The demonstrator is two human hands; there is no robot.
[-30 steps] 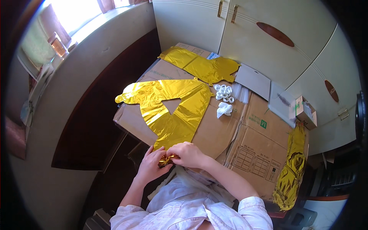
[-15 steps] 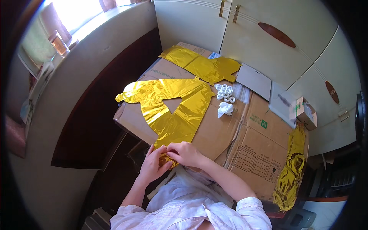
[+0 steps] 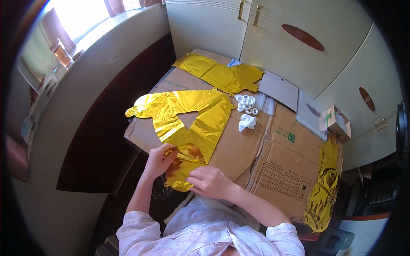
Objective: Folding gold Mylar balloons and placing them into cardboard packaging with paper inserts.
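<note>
A flat gold foil balloon (image 3: 207, 128) with a triangular opening in its middle lies on the cardboard, its near end folded up and hanging over the front edge. My left hand (image 3: 160, 162) is closed on the left edge of that near end, pinching the foil between thumb and fingers. At the right side of the same end is my right hand (image 3: 210, 181), fingers curled and slightly blurred. Its fingertips overlap the foil's edge, and whether they grip it cannot be seen.
Another gold foil balloon (image 3: 218, 74) lies at the back, and a crumpled gold one (image 3: 320, 196) along the right edge. White ribbon rolls (image 3: 245, 103), a white crumpled piece (image 3: 247, 123), clear straws (image 3: 265, 102), a grey sheet (image 3: 279, 89) and a small box (image 3: 338, 123) sit on the cardboard (image 3: 239, 149).
My hands have come apart: the left has moved up and left with the foil edge, the right slightly down. The balloon's bunched near end is now spread open between them.
</note>
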